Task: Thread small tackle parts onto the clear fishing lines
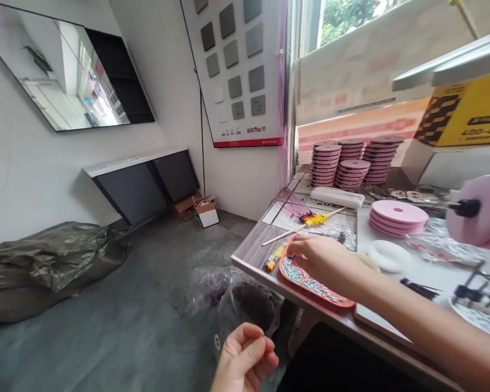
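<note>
My right hand [316, 256] reaches across the table to the left end of an orange-rimmed tray [343, 302]. Its fingers point down into the tray, bent together over small pale and coloured pieces [310, 282]; whatever they grip is hidden. Below the table edge, my left hand [249, 356] is held up with thumb and fingertips pinched, and anything between them is too small to make out. Just left of the tray lies a small yellow-and-orange packet [275, 256]. Behind it, a thin wooden stick [277, 235] carries a bunch of yellow and red pieces [315, 219].
Stacks of pink spools [325, 163] stand by the window, with more pink discs [398, 215] nearer. A white ring [389, 256] lies right of the tray. A pink wheel on a black shaft [476, 209] stands far right. A plastic-lined bin [249, 305] sits below the table edge.
</note>
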{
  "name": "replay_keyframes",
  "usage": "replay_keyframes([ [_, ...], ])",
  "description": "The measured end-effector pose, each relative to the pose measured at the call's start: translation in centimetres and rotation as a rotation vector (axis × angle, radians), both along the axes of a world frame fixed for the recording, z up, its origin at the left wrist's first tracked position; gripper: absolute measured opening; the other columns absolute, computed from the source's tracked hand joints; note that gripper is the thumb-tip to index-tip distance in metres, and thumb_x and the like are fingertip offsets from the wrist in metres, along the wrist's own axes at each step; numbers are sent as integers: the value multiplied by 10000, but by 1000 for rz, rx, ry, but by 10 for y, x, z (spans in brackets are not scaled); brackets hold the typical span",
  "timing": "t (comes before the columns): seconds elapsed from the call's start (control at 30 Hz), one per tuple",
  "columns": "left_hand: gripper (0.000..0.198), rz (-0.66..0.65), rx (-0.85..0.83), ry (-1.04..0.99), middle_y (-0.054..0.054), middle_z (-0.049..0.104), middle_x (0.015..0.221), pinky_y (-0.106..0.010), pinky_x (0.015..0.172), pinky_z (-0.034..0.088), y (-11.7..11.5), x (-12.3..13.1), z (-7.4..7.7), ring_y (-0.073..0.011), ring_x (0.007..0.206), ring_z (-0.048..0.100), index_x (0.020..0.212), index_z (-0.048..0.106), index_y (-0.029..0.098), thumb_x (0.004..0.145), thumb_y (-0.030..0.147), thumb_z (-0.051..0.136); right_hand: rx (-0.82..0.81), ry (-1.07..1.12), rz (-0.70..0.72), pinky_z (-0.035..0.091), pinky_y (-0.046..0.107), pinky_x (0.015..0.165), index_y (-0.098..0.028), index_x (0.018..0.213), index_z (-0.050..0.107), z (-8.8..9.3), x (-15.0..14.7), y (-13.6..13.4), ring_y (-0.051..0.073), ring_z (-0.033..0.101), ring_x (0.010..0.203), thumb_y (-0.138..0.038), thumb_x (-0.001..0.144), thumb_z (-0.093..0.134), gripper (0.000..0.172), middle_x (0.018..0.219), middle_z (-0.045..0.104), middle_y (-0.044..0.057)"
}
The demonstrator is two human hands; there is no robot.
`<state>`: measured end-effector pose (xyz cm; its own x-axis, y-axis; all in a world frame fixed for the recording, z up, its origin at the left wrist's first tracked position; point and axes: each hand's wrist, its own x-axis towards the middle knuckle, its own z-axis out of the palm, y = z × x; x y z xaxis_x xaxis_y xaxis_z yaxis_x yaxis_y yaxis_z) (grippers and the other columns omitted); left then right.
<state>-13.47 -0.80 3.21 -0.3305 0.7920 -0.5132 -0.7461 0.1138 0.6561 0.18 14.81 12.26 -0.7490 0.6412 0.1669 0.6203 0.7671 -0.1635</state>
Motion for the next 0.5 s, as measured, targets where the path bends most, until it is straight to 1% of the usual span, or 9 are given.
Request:
replay_keyframes([
  [0.07, 381, 44, -5, 6, -19, 706, 496, -183, 487, 526, -3, -8, -2, -107, 424, 634, 611, 648, 146, 345, 162, 920, 9, -92, 38, 436, 272, 705, -179, 837, 689, -11, -23, 8, 200, 626, 864, -60, 754, 559, 195, 880, 702, 53],
  [0.13, 431, 91, 11, 45, -23, 710, 504, -187, 488, 519, -8, -15, -4, -110, 428, 633, 673, 620, 149, 365, 184, 920, 34, -161, 52, 432, 348, 787, -144, 862, 677, -26, -43, 9, 242, 605, 935, -116, 733, 630, 140, 887, 697, 80],
  [0.2, 472, 124, 41, 121, -28, 712, 508, -181, 479, 498, -13, -21, -7, -111, 429, 630, 703, 563, 159, 395, 213, 916, 69, -187, 41, 418, 422, 807, -96, 839, 671, -39, -58, 6, 299, 601, 924, -174, 744, 653, 124, 863, 690, 147],
  [0.27, 504, 137, 75, 222, -37, 714, 510, -176, 474, 475, -18, -27, -11, -112, 431, 627, 676, 476, 180, 426, 256, 907, 95, -164, 49, 403, 449, 809, -74, 803, 668, -45, -67, 4, 335, 601, 886, -178, 766, 622, 119, 850, 680, 206],
  [0.33, 543, 139, 104, 331, -40, 717, 511, -180, 480, 461, -23, -32, -16, -116, 435, 627, 651, 398, 202, 456, 307, 893, 102, -108, 80, 383, 454, 834, -94, 804, 656, -45, -69, 1, 327, 598, 866, -124, 782, 557, 105, 838, 677, 193],
  [0.4, 556, 136, 117, 424, -39, 716, 499, -182, 492, 448, -27, -34, -20, -116, 440, 626, 643, 360, 213, 485, 351, 875, 106, -31, 125, 385, 426, 834, -155, 815, 627, -42, -67, -9, 279, 591, 832, -111, 821, 468, 165, 816, 667, 129],
  [0.43, 558, 132, 117, 456, -38, 715, 494, -179, 490, 436, -28, -35, -21, -114, 439, 622, 640, 349, 217, 496, 364, 868, 33, 60, 143, 396, 401, 820, -186, 823, 610, -42, -63, -17, 256, 584, 818, -143, 851, 427, 191, 813, 657, 100],
  [0.47, 561, 126, 113, 479, -37, 713, 488, -176, 486, 423, -29, -35, -22, -110, 435, 614, 636, 338, 221, 505, 372, 862, -51, 149, 161, 420, 365, 767, -217, 818, 590, -43, -60, -27, 231, 578, 778, -206, 890, 371, 231, 803, 643, 74],
  [0.5, 564, 118, 108, 497, -33, 709, 480, -173, 480, 409, -31, -34, -22, -106, 431, 606, 632, 329, 223, 511, 378, 858, -295, 336, 171, 439, 327, 709, -231, 841, 584, -47, -56, -38, 218, 576, 760, -295, 904, 352, 249, 804, 635, 65],
])
